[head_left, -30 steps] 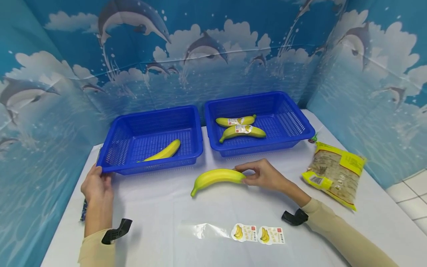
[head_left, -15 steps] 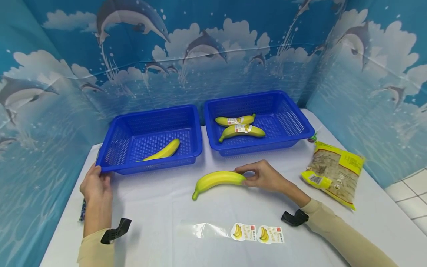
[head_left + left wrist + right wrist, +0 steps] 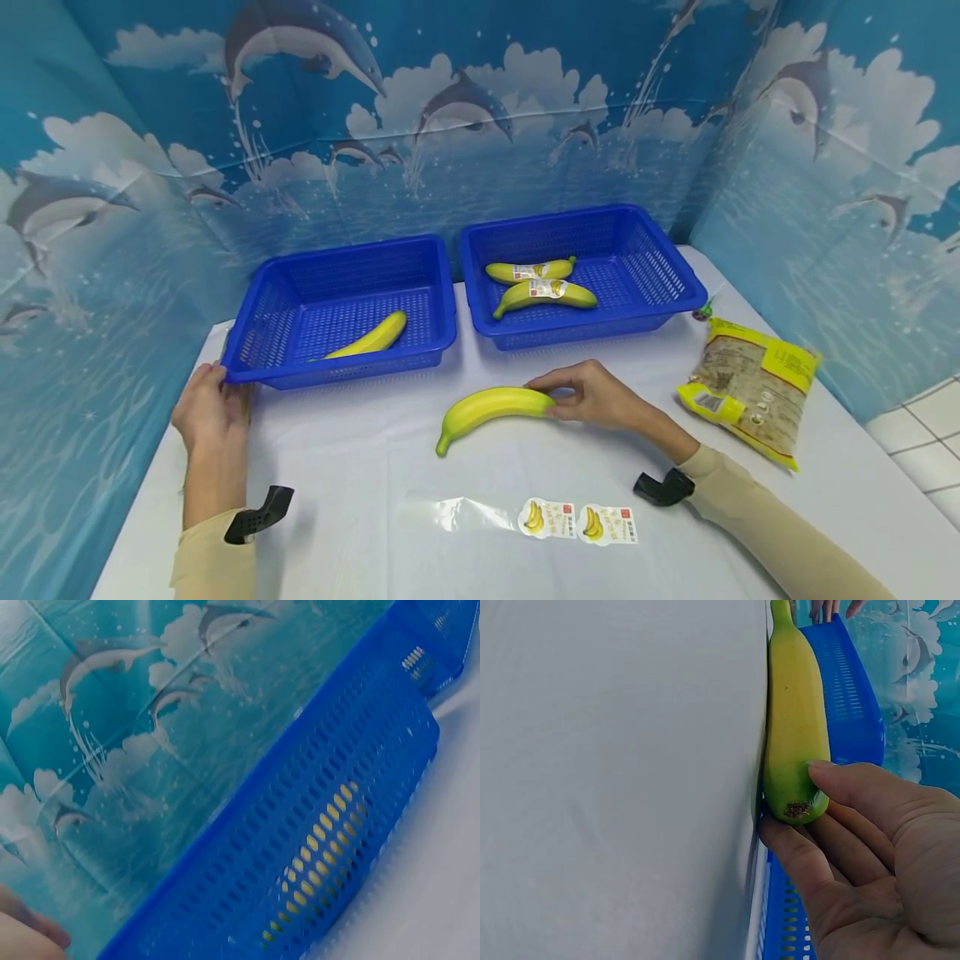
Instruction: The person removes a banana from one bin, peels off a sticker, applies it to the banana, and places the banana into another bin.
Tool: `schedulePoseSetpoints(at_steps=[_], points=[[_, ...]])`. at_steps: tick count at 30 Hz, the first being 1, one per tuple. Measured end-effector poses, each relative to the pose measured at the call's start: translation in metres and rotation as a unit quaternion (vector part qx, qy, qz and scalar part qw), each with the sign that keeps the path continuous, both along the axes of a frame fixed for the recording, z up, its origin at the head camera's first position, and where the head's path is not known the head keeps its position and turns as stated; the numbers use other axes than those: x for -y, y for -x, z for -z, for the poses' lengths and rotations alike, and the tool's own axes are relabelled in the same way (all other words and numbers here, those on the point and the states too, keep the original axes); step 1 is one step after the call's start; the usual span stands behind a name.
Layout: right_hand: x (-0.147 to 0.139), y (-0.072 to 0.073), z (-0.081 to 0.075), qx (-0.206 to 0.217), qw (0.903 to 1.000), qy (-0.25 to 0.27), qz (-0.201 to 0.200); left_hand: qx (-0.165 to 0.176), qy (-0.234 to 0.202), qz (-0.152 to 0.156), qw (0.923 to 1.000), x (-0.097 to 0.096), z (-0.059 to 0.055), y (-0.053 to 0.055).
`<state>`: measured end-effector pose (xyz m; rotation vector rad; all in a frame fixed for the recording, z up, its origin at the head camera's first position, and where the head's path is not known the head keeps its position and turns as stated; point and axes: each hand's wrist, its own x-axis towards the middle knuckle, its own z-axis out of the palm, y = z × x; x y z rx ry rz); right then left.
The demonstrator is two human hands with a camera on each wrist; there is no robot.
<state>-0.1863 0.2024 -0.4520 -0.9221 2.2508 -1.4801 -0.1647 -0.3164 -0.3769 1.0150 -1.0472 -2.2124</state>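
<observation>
A yellow banana with green ends lies on the white table, stem to the left. My right hand pinches its blunt end; the right wrist view shows the thumb over the tip of the banana and fingers below. My left hand is at the near left corner of the left blue basket; its fingertips are partly hidden, so its hold is unclear. One unlabelled banana lies in that basket. Two bananas with stickers, the nearer a labelled banana, lie in the right blue basket.
A clear strip with two banana stickers lies at the front of the table. A yellow and brown packet lies at right, a small green and red item behind it. A dolphin-print curtain surrounds the table.
The banana's stem end has swung slightly toward me, with my right hand still on its other end. My left hand has shifted slightly left and its fingers have moved at the basket's corner.
</observation>
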Motion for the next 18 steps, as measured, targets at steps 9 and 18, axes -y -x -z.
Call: schedulePoseSetpoints(at_steps=[9, 18], points=[[-0.003, 0.000, -0.001, 0.004, 0.9999, -0.008, -0.010, -0.201, 0.262, -0.089, 0.9395, -0.062, -0.022, -0.019], [-0.003, 0.001, -0.002, 0.025, 0.9993, 0.012, -0.024, -0.320, 0.352, 0.281, 0.8332, -0.137, -0.013, -0.046]])
